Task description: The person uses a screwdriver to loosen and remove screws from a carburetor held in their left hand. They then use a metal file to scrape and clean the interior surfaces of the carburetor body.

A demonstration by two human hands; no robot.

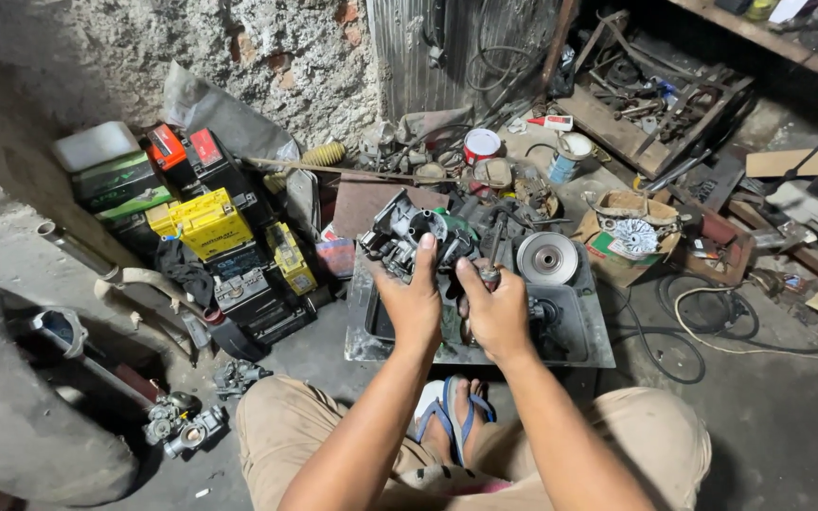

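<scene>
A grey metal tray sits on the floor, its near edge partly hidden by both forearms. Above its middle, the left hand grips a dark engine part. The right hand pinches a small piece, too hidden to identify.

Dim workshop, light from above and front falling brightest on the forearms and tray, upper right shelf sunk in shadow, left foreground dark — wide-angle bending at the edges, centre sharp, slight softness in the corners, no glare.
</scene>
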